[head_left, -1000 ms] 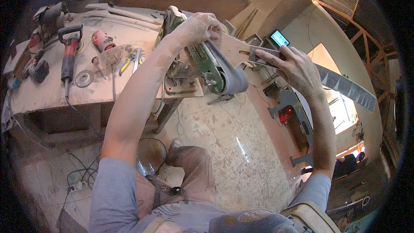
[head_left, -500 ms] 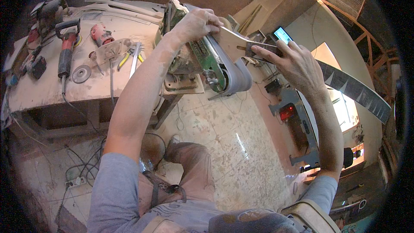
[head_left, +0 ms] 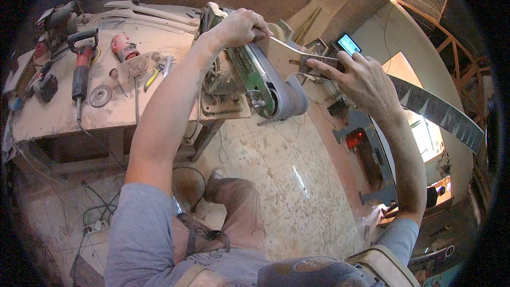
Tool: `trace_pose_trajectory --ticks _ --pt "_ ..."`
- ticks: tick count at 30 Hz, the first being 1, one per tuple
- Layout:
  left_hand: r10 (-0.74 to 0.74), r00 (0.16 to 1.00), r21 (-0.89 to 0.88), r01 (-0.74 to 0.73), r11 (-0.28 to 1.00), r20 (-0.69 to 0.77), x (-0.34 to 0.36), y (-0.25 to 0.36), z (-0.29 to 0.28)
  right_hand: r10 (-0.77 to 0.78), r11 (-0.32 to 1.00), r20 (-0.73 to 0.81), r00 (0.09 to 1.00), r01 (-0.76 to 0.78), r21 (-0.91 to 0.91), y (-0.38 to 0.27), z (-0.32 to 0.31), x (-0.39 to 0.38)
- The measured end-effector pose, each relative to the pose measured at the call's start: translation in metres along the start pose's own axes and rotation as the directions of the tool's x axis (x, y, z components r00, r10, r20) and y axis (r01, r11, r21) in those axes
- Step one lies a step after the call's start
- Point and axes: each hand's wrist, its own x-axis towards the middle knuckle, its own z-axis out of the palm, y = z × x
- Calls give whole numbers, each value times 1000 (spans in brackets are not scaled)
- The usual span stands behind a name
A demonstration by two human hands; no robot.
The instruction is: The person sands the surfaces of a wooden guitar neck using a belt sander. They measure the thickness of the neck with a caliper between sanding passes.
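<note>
Both hands hold a guitar neck (head_left: 440, 110), which has a dark fretboard with pale triangular inlays. Its pale wooden headstock (head_left: 278, 54) lies at the belt of a green belt sander (head_left: 256, 77); whether it touches the belt (head_left: 291, 100) I cannot tell. My left hand (head_left: 243, 27) is closed on the headstock's far edge, above the sander, its fingertips partly hidden. Closed around the neck beside the headstock is my right hand (head_left: 366, 81), index finger stretched along it. From there the fretboard runs out to the right, past my right forearm.
On the dusty workbench (head_left: 58, 107) at left lie a red-and-black angle grinder (head_left: 82, 72), a red power tool (head_left: 124, 47), a round disc (head_left: 100, 96), yellow-handled pliers (head_left: 152, 78) and long pale wooden pieces (head_left: 155, 17). A lit screen (head_left: 348, 43) stands beyond my right hand. Cables (head_left: 101, 202) trail across the floor.
Both hands and the headstock have shifted slightly, and more of the headstock's face shows. My left forearm now covers more of the metal tool beside the pliers. The grip is the same.
</note>
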Motion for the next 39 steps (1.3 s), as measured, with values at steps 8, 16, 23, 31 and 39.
trace_pose_trajectory --ticks 8,16,23,31,39 --pt "-100 987 51 95 994 122 11 4 -12 10 1000 45 999 -10 5 0 -4 2" --pt "-179 982 10 178 984 67 14 -6 -5 26 1000 -29 999 -26 -1 -2 -4 6" --pt "-234 967 120 222 968 97 18 6 -4 22 998 -67 998 -26 -55 -2 5 10" --pt "-203 976 205 182 962 83 22 3 -7 37 998 -43 998 -39 -40 -2 3 13" --pt "-257 952 165 230 959 168 24 16 -23 43 999 19 999 -43 33 -3 -9 9"
